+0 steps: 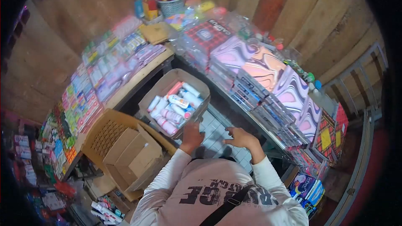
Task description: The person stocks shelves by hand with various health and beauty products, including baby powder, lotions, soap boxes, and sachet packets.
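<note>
My left hand [192, 135] is at the near right corner of a cardboard box [145, 96] filled with white, pink and orange bottles [179, 101]. Whether its fingers touch the box is hard to tell. Across a narrow gap over the tiled floor, my right hand [242, 137] hovers with its fingers apart and nothing in it. An opened cardboard box [134, 155] stands on a tan woven chair [104, 132], left of my left hand.
Stacked notebooks with swirled covers [264, 67] fill the table on the right. Small packets [98, 71] cover the left table. A pot of long sticks [172, 6] stands at the back. Blue packages [307, 188] sit low at right, and a metal frame [364, 159] lies beyond.
</note>
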`<state>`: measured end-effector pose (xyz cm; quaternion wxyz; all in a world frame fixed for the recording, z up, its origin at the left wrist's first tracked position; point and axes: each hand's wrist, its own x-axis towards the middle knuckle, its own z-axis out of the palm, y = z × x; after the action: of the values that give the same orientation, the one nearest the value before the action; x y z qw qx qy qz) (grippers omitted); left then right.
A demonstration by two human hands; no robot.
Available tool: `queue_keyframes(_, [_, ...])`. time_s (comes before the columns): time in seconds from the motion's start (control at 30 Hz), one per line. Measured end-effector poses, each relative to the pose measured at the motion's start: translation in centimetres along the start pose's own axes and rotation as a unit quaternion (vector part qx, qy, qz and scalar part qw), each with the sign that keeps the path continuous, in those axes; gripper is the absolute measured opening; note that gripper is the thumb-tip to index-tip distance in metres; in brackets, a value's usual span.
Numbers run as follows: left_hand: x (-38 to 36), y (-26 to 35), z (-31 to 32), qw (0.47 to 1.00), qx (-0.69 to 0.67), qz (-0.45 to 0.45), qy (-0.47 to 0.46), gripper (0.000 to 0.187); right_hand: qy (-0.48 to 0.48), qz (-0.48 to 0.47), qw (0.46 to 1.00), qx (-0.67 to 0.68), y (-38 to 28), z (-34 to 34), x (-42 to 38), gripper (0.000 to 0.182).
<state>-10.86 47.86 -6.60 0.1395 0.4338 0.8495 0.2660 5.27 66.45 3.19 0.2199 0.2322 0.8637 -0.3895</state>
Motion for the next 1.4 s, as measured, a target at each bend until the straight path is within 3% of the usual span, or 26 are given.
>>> queue_keyframes(0.1, [-1.5, -5.3, 2.2, 0.977, 0.168, -0.099, 0.092, 0.056, -0.037, -0.005, 0.998, -0.052, -0.4, 2.7, 4.0, 0.069])
queue_keyframes(0.2, [-2.7, -8.6, 3.4, 0.979, 0.069, -0.188, -0.042, 0.061, -0.053, -0.041, 0.994, -0.091, -1.4, 3.8, 6.8, 0.065])
queue_keyframes(0.23, [-3.1, -8.8, 3.5, 0.98, 0.086, -0.172, -0.041, 0.063, -0.055, -0.057, 0.993, -0.091, -1.6, 3.9, 7.7, 0.065])
queue_keyframes(0.33, [-4.2, -8.3, 4.1, 0.983, 0.12, -0.114, 0.075, 0.064, -0.036, -0.122, 0.989, -0.075, -2.6, 4.2, 10.1, 0.063])
queue_keyframes(0.37, [-4.1, -8.2, 4.3, 0.983, 0.114, -0.118, 0.081, 0.056, -0.015, -0.153, 0.986, -0.065, -2.9, 4.3, 10.7, 0.063])
queue_keyframes(0.5, [-1.4, -7.4, 2.4, 0.964, -0.018, -0.265, 0.021, 0.039, 0.064, -0.294, 0.948, -0.103, -1.8, 5.4, 15.3, 0.063])
queue_keyframes(0.63, [0.0, -9.5, 2.8, 0.947, -0.075, -0.313, -0.012, 0.046, 0.102, -0.355, 0.906, -0.208, -0.1, 6.4, 19.2, 0.064])
queue_keyframes(0.83, [0.8, -9.1, 2.0, 0.919, -0.112, -0.377, 0.001, 0.043, 0.042, -0.313, 0.92, -0.23, 0.1, 6.2, 20.0, 0.063])
queue_keyframes(0.97, [1.3, -13.7, 5.1, 0.927, -0.081, -0.366, -0.004, 0.04, 0.063, -0.319, 0.925, -0.196, -0.2, 6.2, 20.9, 0.061])
queue_keyframes(1.07, [3.2, -12.8, 1.0, 0.926, -0.08, -0.366, -0.045, 0.037, 0.02, -0.279, 0.944, -0.177, -1.3, 4.8, 21.2, 0.055])
queue_keyframes(1.27, [7.1, -19.3, 1.0, 0.955, -0.026, -0.295, 0.035, 0.033, 0.02, -0.244, 0.966, -0.079, -0.9, 5.1, 22.8, 0.045])
queue_keyframes(1.4, [9.5, -22.1, 0.1, 0.961, 0.005, -0.275, 0.012, 0.03, 0.041, -0.235, 0.971, 0.003, 0.0, 5.7, 22.8, 0.043])
